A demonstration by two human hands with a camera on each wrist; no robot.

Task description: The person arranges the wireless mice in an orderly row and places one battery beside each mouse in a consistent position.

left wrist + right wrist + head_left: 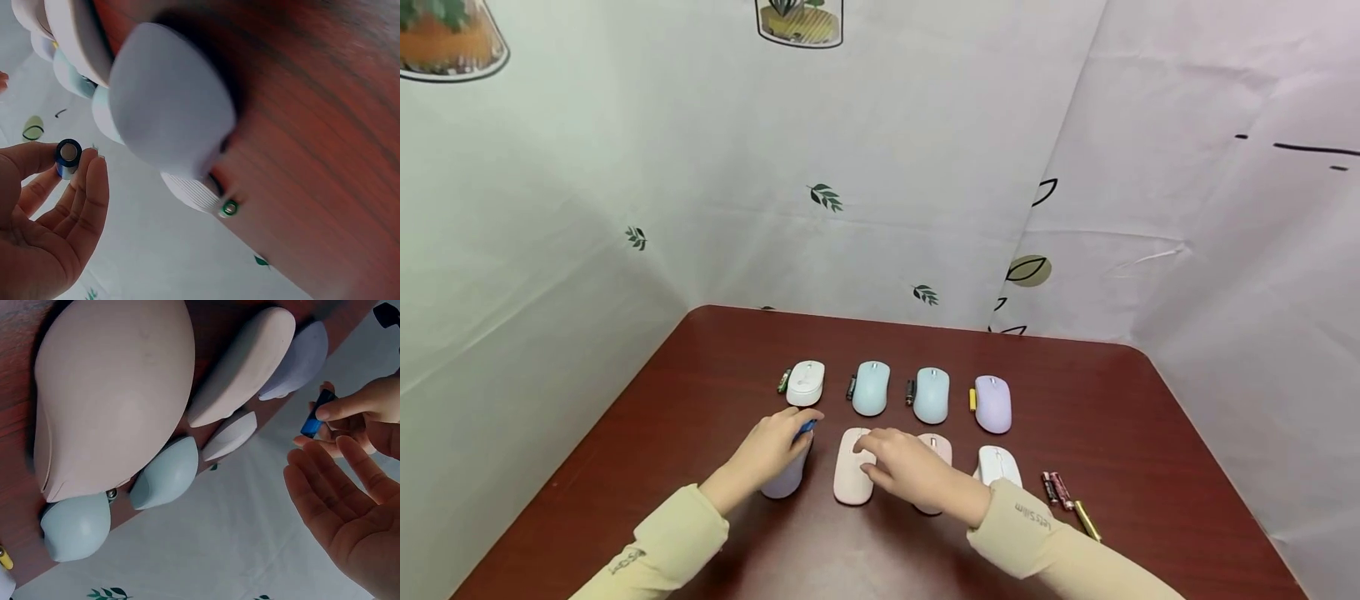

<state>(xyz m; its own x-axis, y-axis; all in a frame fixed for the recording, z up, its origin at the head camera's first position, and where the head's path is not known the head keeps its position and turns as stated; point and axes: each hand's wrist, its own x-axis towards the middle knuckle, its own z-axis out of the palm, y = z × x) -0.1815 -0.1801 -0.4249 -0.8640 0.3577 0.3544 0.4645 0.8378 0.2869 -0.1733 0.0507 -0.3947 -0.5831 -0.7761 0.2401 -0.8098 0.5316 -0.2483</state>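
Note:
My left hand [771, 446] pinches a blue battery [67, 159] between thumb and fingers, above a purple mouse [784, 480] that it partly hides in the head view. To its right, my right hand [917, 473] hovers with relaxed fingers beside a beige mouse [850, 477] and holds nothing. Its palm [356, 531] shows bare in the right wrist view, with the blue battery and the left fingers just beyond. Under the right hand lies a pink mouse [939, 447], largely covered.
Behind stand a white mouse [806, 383], two light blue mice [871, 388] and another purple mouse [993, 405], each with a battery or batteries at its left. A second white mouse [998, 465] sits by my right sleeve. Loose batteries [1060, 490] lie farther right on the table [1150, 467].

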